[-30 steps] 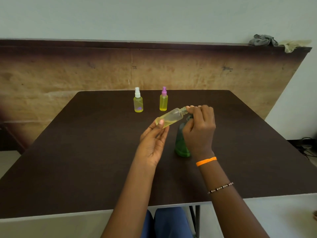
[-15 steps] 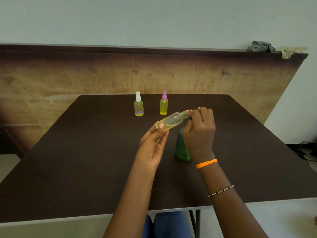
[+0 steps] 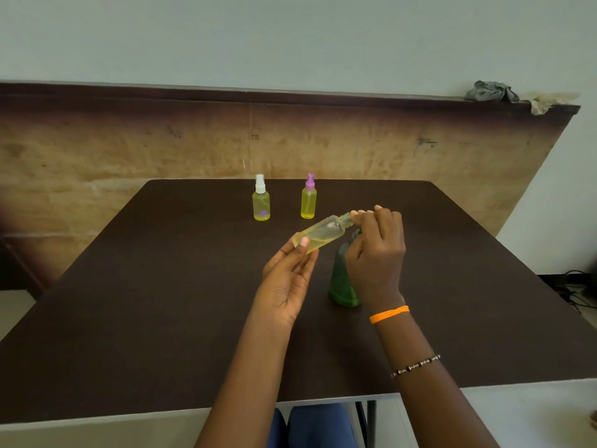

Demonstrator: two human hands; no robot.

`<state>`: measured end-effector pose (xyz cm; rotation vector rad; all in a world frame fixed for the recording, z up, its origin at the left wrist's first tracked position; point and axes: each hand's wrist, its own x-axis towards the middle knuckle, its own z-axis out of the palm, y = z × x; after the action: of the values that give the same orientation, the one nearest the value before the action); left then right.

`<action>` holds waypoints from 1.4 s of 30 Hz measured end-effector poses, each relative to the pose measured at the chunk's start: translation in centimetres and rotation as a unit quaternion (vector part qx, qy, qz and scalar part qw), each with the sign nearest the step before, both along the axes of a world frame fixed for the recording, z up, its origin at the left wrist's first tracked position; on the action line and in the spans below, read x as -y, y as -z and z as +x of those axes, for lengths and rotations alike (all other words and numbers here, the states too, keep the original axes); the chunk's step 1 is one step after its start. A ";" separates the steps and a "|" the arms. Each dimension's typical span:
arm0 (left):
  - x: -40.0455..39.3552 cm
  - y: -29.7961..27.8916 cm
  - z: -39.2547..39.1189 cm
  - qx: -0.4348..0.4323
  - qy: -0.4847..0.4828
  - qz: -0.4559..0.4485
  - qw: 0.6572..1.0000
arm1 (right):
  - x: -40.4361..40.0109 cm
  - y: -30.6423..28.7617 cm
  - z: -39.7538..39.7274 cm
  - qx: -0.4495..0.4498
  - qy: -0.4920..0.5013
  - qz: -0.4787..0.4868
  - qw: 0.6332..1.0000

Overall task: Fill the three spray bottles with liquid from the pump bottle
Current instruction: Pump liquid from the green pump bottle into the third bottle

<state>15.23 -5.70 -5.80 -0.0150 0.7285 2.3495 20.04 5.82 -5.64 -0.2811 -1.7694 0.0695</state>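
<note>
A: Desk (image 3: 161, 302), rear: white-capped bottle (image 3: 261, 202), purple-capped bottle (image 3: 308, 199), both upright, yellow-filled.

B: Third bottle (image 3: 323, 232)?

A: Tilted, uncapped; left hand (image 3: 287, 279) grips its base, right hand (image 3: 376, 253) fingers curled at its neck. Green pump bottle (image 3: 340, 282) beneath

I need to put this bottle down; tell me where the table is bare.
Bare patches: the table left of the left hand, and the stretch right of the right hand. It is crowded at the centre, round the green pump bottle, and at the far edge by the white-capped bottle and the purple-capped bottle.
</note>
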 end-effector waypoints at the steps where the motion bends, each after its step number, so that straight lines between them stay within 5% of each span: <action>1: 0.0 0.1 -0.1 -0.003 0.001 -0.002 1.000 | -0.2 0.2 -0.1 -0.006 -0.003 -0.002 1.000; 42: 0.0 0.0 0.4 -0.008 0.001 0.003 1.000 | 0.4 -1.1 0.2 0.007 -0.034 -0.067 0.997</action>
<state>15.62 -5.69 -5.83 0.0071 0.7291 2.3526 20.24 5.47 -4.56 -0.3193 -1.7912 0.2356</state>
